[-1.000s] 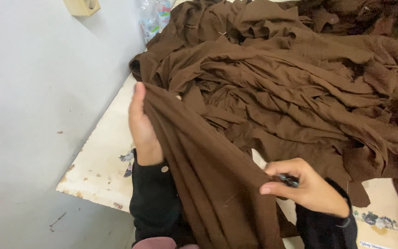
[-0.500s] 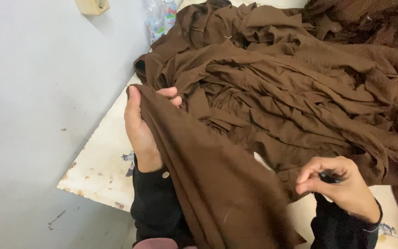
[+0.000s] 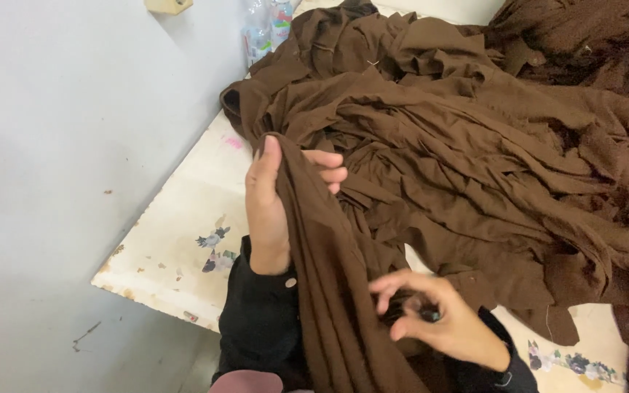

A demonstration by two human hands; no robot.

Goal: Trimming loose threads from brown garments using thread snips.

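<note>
- Left hand (image 3: 274, 200) raised over the table edge, thumb and fingers closed round a fold of a brown cloth strip (image 3: 329, 291) that drapes down twd the person's lap.
- Right hand (image 3: 438, 320) lower, near the body, fingertips pinched on a small dark object (image 3: 425, 314) held against the same strip; too small to tell what it is, poss. a clipper or tool.
- The strip runs from the left hand's grip down btwn both black sleeves (image 3: 260, 320); its upper end merges w/ the big heap of brown fabric (image 3: 475, 145) covering most of the white table (image 3: 176, 247).
- Judgement: to do this well, keep the cloth taut btwn the two hands so the right hand's spot lies flat, and keep the left-hand fold clear of the heap so no second layer gets caught.
- Clear plastic bottles (image 3: 267, 29) stand by the grey wall (image 3: 74, 145) at the table's far end, well apart from both hands.
</note>
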